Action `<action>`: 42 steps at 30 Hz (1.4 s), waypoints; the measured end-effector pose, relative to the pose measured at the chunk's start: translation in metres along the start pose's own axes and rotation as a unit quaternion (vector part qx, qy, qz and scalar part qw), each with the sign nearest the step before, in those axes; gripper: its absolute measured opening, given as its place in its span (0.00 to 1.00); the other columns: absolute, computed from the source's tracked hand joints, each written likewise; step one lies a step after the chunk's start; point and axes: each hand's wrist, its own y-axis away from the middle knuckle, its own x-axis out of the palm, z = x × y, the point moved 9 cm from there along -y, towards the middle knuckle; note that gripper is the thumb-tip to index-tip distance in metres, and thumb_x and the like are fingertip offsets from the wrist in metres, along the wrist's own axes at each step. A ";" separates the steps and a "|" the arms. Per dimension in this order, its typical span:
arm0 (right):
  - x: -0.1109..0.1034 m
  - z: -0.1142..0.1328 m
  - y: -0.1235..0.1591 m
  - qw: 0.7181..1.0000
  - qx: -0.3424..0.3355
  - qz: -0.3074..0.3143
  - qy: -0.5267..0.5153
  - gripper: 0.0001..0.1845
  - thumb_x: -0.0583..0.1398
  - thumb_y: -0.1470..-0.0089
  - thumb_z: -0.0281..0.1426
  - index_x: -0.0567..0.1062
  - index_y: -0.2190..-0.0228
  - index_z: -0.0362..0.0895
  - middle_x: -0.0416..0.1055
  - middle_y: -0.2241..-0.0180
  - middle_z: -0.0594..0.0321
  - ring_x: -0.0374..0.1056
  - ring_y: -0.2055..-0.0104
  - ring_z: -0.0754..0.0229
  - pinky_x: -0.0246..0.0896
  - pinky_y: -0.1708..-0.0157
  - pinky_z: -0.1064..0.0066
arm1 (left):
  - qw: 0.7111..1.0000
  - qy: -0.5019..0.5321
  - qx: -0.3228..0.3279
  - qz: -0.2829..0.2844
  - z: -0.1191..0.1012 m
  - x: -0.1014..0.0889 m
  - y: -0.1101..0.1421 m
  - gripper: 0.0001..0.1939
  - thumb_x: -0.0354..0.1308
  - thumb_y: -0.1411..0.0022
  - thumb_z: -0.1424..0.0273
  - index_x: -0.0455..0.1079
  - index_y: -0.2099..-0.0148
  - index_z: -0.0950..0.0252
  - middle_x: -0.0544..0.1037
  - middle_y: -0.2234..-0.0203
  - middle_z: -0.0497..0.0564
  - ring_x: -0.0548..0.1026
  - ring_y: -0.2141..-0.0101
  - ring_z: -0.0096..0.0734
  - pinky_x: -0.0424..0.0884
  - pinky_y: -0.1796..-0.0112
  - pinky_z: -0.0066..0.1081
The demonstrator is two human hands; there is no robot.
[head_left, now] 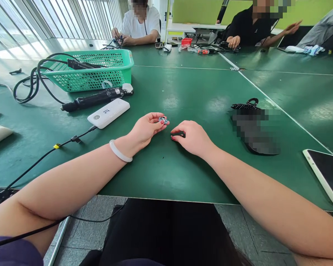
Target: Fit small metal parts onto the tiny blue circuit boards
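Note:
My left hand (147,127) rests on the green table (183,92) with a white bangle (120,152) on its wrist. Its thumb and fingers pinch a small blue and silver part (163,119). Just to the right, my right hand (191,137) lies knuckles up on the table with its fingers curled down over a small dark thing (181,135) that I cannot make out. The two hands are a few centimetres apart.
A white power bank (108,112) with a black cable, a black electric screwdriver (96,99) and a green basket (94,68) lie to the left. A black pouch (252,127) and a phone (326,175) lie on the right. Other people work at the table's far end.

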 end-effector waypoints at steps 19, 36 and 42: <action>-0.028 0.004 0.004 0.986 0.008 -0.129 -0.107 0.06 0.58 0.49 0.32 0.75 0.75 0.44 0.71 0.72 0.63 0.61 0.73 0.64 0.56 0.71 0.69 | 0.989 -0.114 0.021 0.092 0.001 0.016 0.005 0.12 0.64 0.53 0.79 0.66 0.65 0.70 0.75 0.70 0.50 0.73 0.67 0.25 0.67 0.57 0.34; -0.027 -0.016 0.002 0.963 0.063 -0.126 -0.229 0.08 0.59 0.50 0.32 0.77 0.71 0.42 0.77 0.71 0.60 0.72 0.70 0.62 0.66 0.67 0.68 | 0.984 -0.150 0.010 0.100 0.005 0.018 0.005 0.13 0.63 0.52 0.78 0.67 0.62 0.70 0.75 0.66 0.52 0.74 0.65 0.26 0.68 0.57 0.35; -0.024 -0.013 0.003 0.972 0.051 -0.112 -0.202 0.09 0.59 0.51 0.29 0.78 0.67 0.44 0.77 0.72 0.63 0.72 0.70 0.61 0.67 0.65 0.67 | 0.987 -0.132 -0.004 0.096 0.003 0.019 0.006 0.12 0.63 0.52 0.80 0.67 0.63 0.70 0.75 0.70 0.51 0.74 0.67 0.25 0.68 0.58 0.34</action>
